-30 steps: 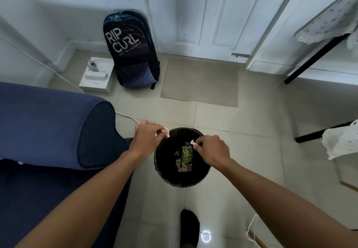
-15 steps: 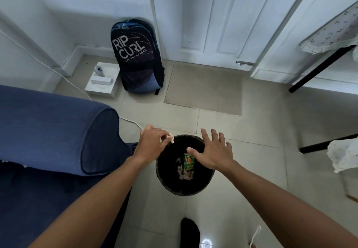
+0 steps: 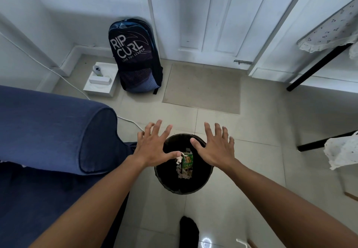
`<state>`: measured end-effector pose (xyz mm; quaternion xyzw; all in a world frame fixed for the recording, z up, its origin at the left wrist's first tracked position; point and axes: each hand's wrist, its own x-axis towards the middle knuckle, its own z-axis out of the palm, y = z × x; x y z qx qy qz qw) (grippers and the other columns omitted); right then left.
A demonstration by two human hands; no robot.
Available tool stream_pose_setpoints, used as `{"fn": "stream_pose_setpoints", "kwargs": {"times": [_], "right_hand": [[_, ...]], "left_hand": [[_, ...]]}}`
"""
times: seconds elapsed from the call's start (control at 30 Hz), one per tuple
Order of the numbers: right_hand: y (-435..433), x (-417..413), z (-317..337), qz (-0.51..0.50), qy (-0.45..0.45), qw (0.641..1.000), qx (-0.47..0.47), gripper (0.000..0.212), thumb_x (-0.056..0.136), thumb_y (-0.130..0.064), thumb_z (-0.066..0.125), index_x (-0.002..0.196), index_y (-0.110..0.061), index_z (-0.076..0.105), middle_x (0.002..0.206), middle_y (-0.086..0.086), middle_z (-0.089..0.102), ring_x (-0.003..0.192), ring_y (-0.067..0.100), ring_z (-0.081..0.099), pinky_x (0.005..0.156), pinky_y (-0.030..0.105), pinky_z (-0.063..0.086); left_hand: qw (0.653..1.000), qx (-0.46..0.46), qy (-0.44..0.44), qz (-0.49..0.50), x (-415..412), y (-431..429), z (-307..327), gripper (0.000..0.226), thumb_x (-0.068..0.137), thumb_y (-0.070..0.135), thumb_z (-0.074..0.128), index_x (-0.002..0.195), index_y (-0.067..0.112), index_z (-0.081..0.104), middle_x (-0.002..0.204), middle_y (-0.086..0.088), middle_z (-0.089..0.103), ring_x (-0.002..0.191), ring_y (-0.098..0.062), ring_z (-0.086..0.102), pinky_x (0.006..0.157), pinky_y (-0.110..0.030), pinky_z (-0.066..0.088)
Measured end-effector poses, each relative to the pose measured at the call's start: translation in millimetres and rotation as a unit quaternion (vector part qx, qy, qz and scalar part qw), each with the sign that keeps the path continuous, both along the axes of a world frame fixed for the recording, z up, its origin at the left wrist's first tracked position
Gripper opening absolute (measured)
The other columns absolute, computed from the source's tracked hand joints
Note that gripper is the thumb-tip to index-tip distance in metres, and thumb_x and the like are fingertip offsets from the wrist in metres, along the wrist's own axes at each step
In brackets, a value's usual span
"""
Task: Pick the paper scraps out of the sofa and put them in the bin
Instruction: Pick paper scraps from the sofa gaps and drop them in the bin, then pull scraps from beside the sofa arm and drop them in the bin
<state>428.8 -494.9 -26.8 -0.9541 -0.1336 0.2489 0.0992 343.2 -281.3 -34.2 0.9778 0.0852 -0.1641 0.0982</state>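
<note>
A round black bin [image 3: 201, 181] stands on the tiled floor beside the blue sofa [image 3: 50, 135]. Both hands hover over its rim with fingers spread. My left hand [image 3: 153, 145] is over the bin's left edge, and a white paper scrap [image 3: 178, 158] hangs in the air just below its thumb, inside the bin's opening. My right hand [image 3: 215, 147] is over the right edge and holds nothing. At the bottom of the bin lie several paper scraps [image 3: 184, 174] and a green carton [image 3: 188, 160].
A dark backpack [image 3: 135, 57] leans against the white door. A white box [image 3: 100, 81] and a white cable [image 3: 127, 120] lie on the floor near the sofa arm. A doormat [image 3: 201, 88] is ahead, black table legs [image 3: 317, 67] at right, my socked foot [image 3: 188, 232] below.
My right hand opened first and let its scrap fall into the bin. My left hand has now opened too, and its scrap is dropping from it.
</note>
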Motion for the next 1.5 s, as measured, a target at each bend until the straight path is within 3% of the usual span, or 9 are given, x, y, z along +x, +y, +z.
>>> {"fn": "stream_pose_setpoints", "kwargs": {"times": [0.1, 0.2, 0.6, 0.93, 1.2, 1.5], "right_hand": [[-1.1, 2.3, 3.3, -0.005, -0.005, 1.0, 0.002, 0.089, 0.085, -0.082, 0.024, 0.157, -0.035, 0.002, 0.166, 0.007, -0.002, 0.152, 0.032, -0.009, 0.119, 0.057, 0.003], [-0.4, 4.6, 7.2, -0.007, -0.01, 1.0, 0.005, 0.091, 0.083, -0.084, 0.022, 0.157, -0.035, 0.001, 0.167, 0.006, -0.003, 0.152, 0.031, -0.01, 0.119, 0.057, 0.002], [25.4, 16.5, 62.1, 0.021, -0.049, 0.998, 0.026, 0.091, 0.082, -0.086, 0.022, 0.156, -0.036, 0.002, 0.167, 0.006, -0.003, 0.152, 0.032, -0.009, 0.119, 0.059, 0.001], [137.7, 25.0, 221.2, 0.089, -0.145, 0.98, 0.102, 0.095, 0.08, -0.087, 0.023, 0.156, -0.033, 0.006, 0.165, 0.011, 0.006, 0.151, 0.034, -0.002, 0.118, 0.061, 0.005], [234.6, 8.1, 365.5, 0.163, -0.208, 0.953, 0.147, 0.097, 0.077, -0.09, 0.018, 0.156, -0.035, 0.004, 0.166, 0.007, 0.003, 0.151, 0.034, -0.003, 0.118, 0.06, 0.004], [330.3, -43.1, 493.9, 0.258, -0.261, 0.91, 0.195, 0.095, 0.079, -0.088, 0.014, 0.156, -0.035, 0.001, 0.167, 0.006, 0.0, 0.152, 0.032, -0.006, 0.119, 0.06, 0.002]], "left_hand": [[1.0, 0.021, -0.014, -0.005, 1.5, -0.2, 4.3, 0.103, 0.072, 0.095, 0.022, 0.154, 0.04, -0.005, 0.164, -0.006, -0.017, 0.147, -0.032, -0.023, 0.115, -0.061, -0.001], [0.999, 0.03, -0.032, -0.001, 5.0, 2.7, 11.1, 0.1, 0.074, 0.094, 0.016, 0.154, 0.039, -0.008, 0.163, -0.006, -0.02, 0.145, -0.03, -0.03, 0.114, -0.063, -0.012], [0.995, 0.067, -0.067, 0.021, 4.2, 30.3, 75.1, 0.095, 0.078, 0.091, 0.009, 0.154, 0.037, -0.01, 0.163, -0.005, -0.022, 0.143, -0.028, -0.034, 0.113, -0.063, -0.016], [0.982, 0.127, -0.1, 0.094, -36.8, 129.6, 246.0, 0.088, 0.08, 0.087, 0.006, 0.153, 0.041, -0.011, 0.162, -0.002, -0.023, 0.14, -0.024, -0.04, 0.113, -0.061, -0.018], [0.956, 0.183, -0.158, 0.168, -91.2, 202.6, 400.6, 0.089, 0.078, 0.088, 0.004, 0.152, 0.041, -0.013, 0.161, 0.0, -0.027, 0.139, -0.025, -0.04, 0.112, -0.06, -0.021], [0.917, 0.26, -0.178, 0.242, -185.4, 259.2, 522.4, 0.087, 0.08, 0.088, 0.004, 0.151, 0.041, -0.016, 0.161, 0.0, -0.026, 0.14, -0.027, -0.039, 0.113, -0.063, -0.016]]}}
